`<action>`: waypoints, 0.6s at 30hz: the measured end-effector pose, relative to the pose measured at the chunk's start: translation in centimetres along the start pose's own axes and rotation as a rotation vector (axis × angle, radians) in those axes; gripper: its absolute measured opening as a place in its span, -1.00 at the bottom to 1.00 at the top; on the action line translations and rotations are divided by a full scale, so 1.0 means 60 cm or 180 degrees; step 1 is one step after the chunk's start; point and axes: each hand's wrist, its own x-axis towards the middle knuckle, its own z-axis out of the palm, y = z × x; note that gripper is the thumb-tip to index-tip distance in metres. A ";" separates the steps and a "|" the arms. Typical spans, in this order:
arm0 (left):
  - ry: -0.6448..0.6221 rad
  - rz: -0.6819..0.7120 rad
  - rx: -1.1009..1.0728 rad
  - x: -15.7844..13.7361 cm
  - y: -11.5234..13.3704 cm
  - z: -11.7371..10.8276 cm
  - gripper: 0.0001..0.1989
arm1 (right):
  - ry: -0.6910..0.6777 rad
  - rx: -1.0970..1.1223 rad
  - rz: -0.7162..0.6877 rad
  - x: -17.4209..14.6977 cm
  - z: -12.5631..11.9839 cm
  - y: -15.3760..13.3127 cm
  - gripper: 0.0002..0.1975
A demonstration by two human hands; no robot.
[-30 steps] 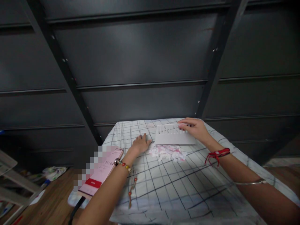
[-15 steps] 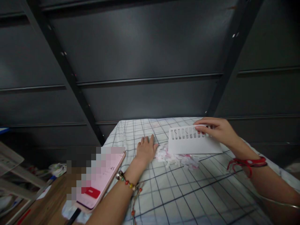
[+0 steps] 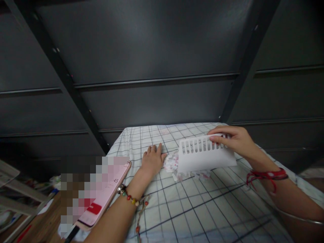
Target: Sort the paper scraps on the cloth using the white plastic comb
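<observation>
My right hand (image 3: pixel 234 140) grips the upper edge of a white slotted plastic piece (image 3: pixel 207 160), thumb on the near side near its right end. A row of upright slots runs along its top; whether it is a flat panel or the side of a basket I cannot tell. Small scraps of white and pink paper (image 3: pixel 171 162) lie at its left end and along its lower edge, partly hidden behind it. My left hand (image 3: pixel 152 159) rests palm down on the checked cloth (image 3: pixel 182 211), fingers apart and holding nothing, its thumb close to the scraps.
A phone (image 3: pixel 103 199) in a pink case, with a cable, stands left of my left forearm, partly pixelated. Dark metal panels (image 3: pixel 157 101) rise behind the cloth-covered surface. A pale frame (image 3: pixel 17 199) and a wooden surface (image 3: pixel 44 222) are at lower left.
The white slotted piece has shifted slightly left and turned, its lower left corner now lower over the scraps. My left hand stays flat on the cloth. The whole view has shifted a little.
</observation>
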 end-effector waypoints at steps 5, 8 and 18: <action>-0.0020 0.0022 -0.0013 -0.002 -0.001 0.001 -0.46 | -0.0084 0.0009 -0.0011 -0.002 0.000 -0.003 -0.82; -0.0087 0.0025 0.0004 -0.004 -0.001 0.000 -0.46 | -0.0221 0.0065 0.0006 -0.003 -0.002 -0.004 -0.82; -0.0173 0.0029 0.0045 -0.008 -0.001 -0.006 -0.45 | -0.0314 0.0219 0.0127 -0.004 -0.007 -0.007 -0.82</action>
